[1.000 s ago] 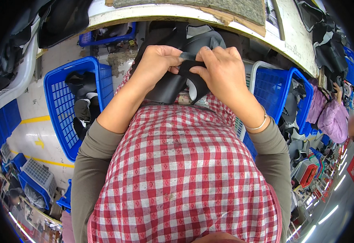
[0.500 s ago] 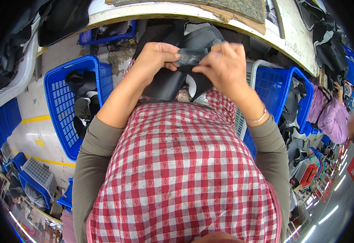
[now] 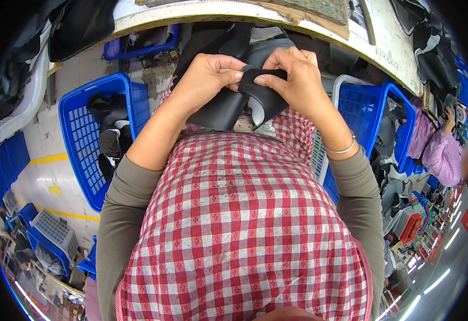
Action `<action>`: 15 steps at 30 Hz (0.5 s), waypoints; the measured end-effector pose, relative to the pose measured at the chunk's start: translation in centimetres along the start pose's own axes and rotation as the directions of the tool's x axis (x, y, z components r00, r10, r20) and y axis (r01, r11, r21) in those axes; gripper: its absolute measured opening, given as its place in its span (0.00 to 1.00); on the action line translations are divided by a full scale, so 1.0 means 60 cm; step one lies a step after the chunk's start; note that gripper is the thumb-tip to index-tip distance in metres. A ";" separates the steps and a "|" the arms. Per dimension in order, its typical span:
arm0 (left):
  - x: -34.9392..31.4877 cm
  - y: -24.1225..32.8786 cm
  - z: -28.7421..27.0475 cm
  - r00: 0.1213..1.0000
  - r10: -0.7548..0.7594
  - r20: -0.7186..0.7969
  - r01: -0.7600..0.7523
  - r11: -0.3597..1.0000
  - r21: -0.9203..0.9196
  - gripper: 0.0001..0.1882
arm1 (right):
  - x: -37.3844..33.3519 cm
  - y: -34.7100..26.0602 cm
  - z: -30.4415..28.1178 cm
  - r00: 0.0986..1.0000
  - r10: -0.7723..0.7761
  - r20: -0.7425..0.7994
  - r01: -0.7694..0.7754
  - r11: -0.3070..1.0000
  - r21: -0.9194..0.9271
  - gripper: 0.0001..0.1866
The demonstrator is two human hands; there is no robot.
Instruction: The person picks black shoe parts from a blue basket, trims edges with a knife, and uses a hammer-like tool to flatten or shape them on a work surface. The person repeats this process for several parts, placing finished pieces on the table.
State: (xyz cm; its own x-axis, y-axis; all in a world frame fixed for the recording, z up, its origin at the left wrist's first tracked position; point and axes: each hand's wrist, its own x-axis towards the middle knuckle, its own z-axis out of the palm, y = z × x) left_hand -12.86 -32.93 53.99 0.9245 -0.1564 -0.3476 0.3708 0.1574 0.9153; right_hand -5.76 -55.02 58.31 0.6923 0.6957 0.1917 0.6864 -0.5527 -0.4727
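Note:
A black leather-like piece (image 3: 261,96) with a pale lining hangs between my hands, over the lap of my checked apron (image 3: 234,198). My left hand (image 3: 212,77) pinches its edge between thumb and fingers. My right hand (image 3: 295,75) grips the same piece just to the right, thumb on its dark face and fingers behind. The two sets of fingertips almost meet along the edge. More black pieces (image 3: 215,109) lie below and behind my hands, and my fingers cover part of the held one.
A pale worktable edge (image 3: 234,12) runs across the far side. Blue baskets with black pieces stand at left (image 3: 87,155) and right (image 3: 359,115). At far right a person in a purple checked sleeve (image 3: 441,160) works beside more black pieces (image 3: 434,64).
The grey strip stretched between my hands is now mostly covered by the black piece folded up over it. My right hand has turned, thumb now in front, and moved slightly left.

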 end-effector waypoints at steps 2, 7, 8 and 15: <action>-0.001 0.001 -0.002 1.000 0.002 0.002 -0.002 1.000 0.008 0.10 | 0.002 -0.001 0.001 1.000 0.018 0.008 -0.018 1.000 -0.005 0.15; -0.001 0.001 -0.002 1.000 0.012 0.009 -0.012 0.998 0.059 0.10 | 0.006 0.001 0.001 0.997 0.056 0.051 -0.058 0.998 0.029 0.14; -0.001 0.001 -0.002 1.000 0.010 0.020 -0.011 0.998 0.055 0.10 | 0.007 0.002 0.000 0.997 0.058 0.051 -0.060 0.998 0.033 0.15; -0.009 0.003 -0.009 0.999 0.005 0.033 -0.005 1.000 0.002 0.11 | 0.008 0.000 0.005 0.997 0.063 0.046 -0.062 0.998 -0.017 0.15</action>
State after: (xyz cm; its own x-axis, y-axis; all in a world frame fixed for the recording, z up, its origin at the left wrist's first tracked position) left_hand -13.25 -32.31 54.24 0.9229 -0.1875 -0.3363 0.3660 0.1558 0.9175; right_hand -5.47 -54.55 58.12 0.7229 0.6801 0.1222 0.6461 -0.6026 -0.4685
